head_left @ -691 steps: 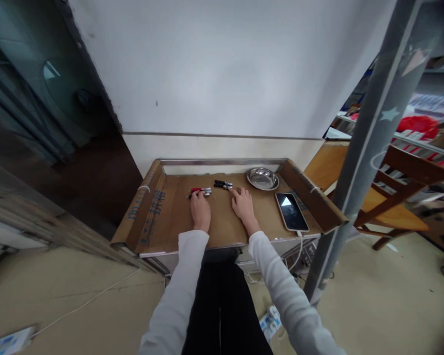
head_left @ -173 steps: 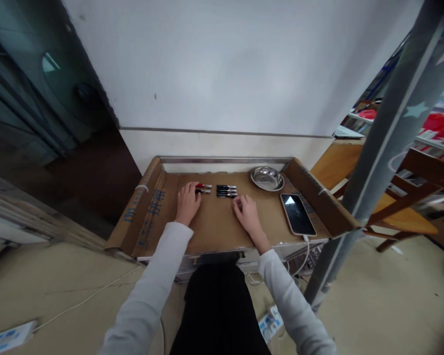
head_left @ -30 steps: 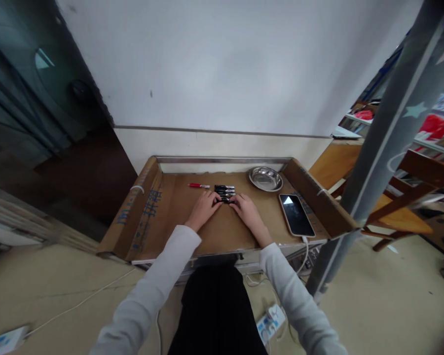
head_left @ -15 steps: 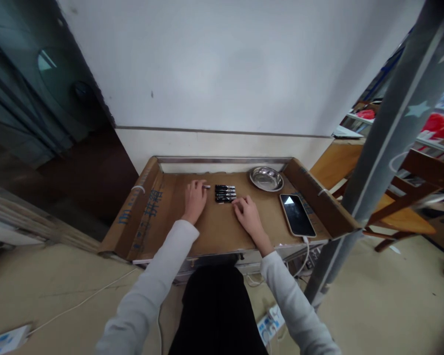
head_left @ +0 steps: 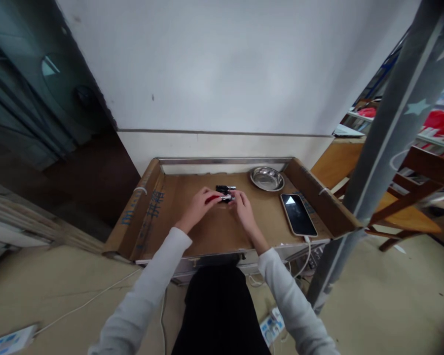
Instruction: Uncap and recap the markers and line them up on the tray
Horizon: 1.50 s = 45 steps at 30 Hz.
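Note:
My left hand (head_left: pixel 200 206) is closed, its fingertips pinching a slim red marker (head_left: pixel 212 198) that points to the right. At the marker's silvery right end, the fingers of my right hand (head_left: pixel 243 207) are pinched together, apparently on that end. Just beyond my fingertips lie several black markers (head_left: pixel 222 188) with silvery ends, side by side on the cardboard. My hands and the red marker partly cover that group, so the nearer ones are mostly hidden.
Cardboard with raised side flaps lines the table (head_left: pixel 181 236). A round steel dish (head_left: pixel 267 179) stands at the back right. Nearer me lies a phone (head_left: pixel 299 215) with a white charging cable (head_left: pixel 308 251). A grey metal post (head_left: pixel 377 153) rises beside the right edge.
My left hand has moved right and nearer to me, bringing the red marker in front of the black ones. My right hand has shifted slightly, its fingers now at the red marker's right end.

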Tool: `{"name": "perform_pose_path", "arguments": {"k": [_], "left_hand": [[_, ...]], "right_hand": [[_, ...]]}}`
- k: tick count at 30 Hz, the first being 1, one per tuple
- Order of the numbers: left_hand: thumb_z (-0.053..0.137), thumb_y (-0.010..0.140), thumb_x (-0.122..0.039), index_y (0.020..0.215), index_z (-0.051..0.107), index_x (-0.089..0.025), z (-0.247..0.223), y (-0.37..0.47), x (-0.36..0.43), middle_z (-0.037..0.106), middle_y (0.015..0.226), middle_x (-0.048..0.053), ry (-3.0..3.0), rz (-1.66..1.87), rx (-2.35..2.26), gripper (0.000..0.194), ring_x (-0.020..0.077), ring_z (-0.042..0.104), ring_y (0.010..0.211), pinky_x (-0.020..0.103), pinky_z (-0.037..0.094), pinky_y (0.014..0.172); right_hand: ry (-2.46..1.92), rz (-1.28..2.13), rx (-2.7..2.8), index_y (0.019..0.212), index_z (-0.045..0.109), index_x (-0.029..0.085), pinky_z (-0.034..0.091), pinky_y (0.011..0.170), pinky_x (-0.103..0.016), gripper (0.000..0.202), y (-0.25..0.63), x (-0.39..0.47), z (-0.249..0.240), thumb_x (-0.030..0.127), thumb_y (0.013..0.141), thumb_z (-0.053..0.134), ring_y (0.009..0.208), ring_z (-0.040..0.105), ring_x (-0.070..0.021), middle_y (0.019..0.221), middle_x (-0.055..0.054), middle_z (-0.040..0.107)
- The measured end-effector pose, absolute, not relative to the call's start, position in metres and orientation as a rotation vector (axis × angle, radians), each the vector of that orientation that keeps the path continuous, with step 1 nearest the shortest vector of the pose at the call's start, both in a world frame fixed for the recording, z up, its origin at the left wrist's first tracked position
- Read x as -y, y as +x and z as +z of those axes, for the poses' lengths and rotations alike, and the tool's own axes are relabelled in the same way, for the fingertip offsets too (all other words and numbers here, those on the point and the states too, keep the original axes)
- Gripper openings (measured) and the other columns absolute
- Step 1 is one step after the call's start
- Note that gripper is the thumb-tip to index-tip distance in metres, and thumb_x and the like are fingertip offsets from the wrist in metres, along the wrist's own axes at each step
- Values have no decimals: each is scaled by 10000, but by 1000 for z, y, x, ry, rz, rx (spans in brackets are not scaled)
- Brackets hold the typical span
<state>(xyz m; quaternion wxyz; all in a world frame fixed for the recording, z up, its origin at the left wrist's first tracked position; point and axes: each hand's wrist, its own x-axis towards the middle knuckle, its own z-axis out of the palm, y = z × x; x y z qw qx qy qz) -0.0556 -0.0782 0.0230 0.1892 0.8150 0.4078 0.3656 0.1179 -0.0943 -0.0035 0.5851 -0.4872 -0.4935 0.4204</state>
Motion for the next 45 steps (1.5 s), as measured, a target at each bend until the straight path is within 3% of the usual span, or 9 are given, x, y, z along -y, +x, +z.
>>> {"name": "perform_pose_path", "arguments": {"k": [8,12,17,22,26,31,36,40,45], "left_hand": [[553,834,-256,1167,477,-224,37,-14,83,484,1149,69,2185,1329,-1108,343,154,556,959,312,459,877],[499,864,-239,1028,548,-219,35,-9,89,521,1136,52,2233,1376,-1091,172,165,521,1062,329,428,945],[509,851,-223,1069,554,-219,33,-18,88,570,1058,51,2100,1426,-1095,222,160,561,982,329,476,881],[537,833,-306,1053,556,-198,33,-42,82,571,1067,67,1801,1546,-1115,245,144,588,929,299,506,822],[580,798,-359,998,569,-184,21,-69,86,613,1018,57,1670,1517,-1168,265,148,596,916,319,489,849],[612,776,-354,867,597,-173,-3,-75,103,629,885,32,1830,970,-970,203,136,605,804,291,494,763],[532,845,-331,846,623,-216,-8,-51,105,578,903,17,2279,868,-1001,147,147,547,868,307,432,822],[500,864,-298,877,607,-224,-4,-40,86,559,921,26,2527,876,-1120,131,180,508,905,344,393,849],[451,878,-251,917,582,-203,-11,-41,72,534,933,47,2585,932,-1260,145,192,492,898,346,398,836]], "right_hand": [[-791,1711,657,773,602,179,513,589,-167,111,114,82,4,152,814,502,604,574,-71,726,5,640],[-733,1794,518,806,599,183,523,676,-156,196,113,84,3,113,865,426,696,605,-65,787,6,658],[-733,1925,475,833,617,145,534,651,-148,211,115,89,5,102,872,414,658,618,-67,740,-11,661],[-693,1964,605,981,622,113,546,727,-158,226,128,92,5,122,862,430,781,645,-78,893,-54,684],[-751,1910,613,953,634,135,567,739,-192,222,147,91,-2,111,838,446,835,651,-96,956,-56,679],[-744,1722,700,938,634,148,525,875,-230,198,163,90,-7,85,770,549,953,629,-119,1024,-56,665],[-855,1357,1028,1108,550,193,445,970,-345,400,163,96,-11,169,722,654,930,631,-135,951,-37,681],[-989,940,1427,1228,450,239,408,985,-379,415,156,103,-12,251,822,535,1015,594,-145,1035,-42,654],[-1055,728,1935,1398,207,286,361,1016,-368,531,144,108,-7,201,895,356,1175,501,-142,1204,-50,580]]}}
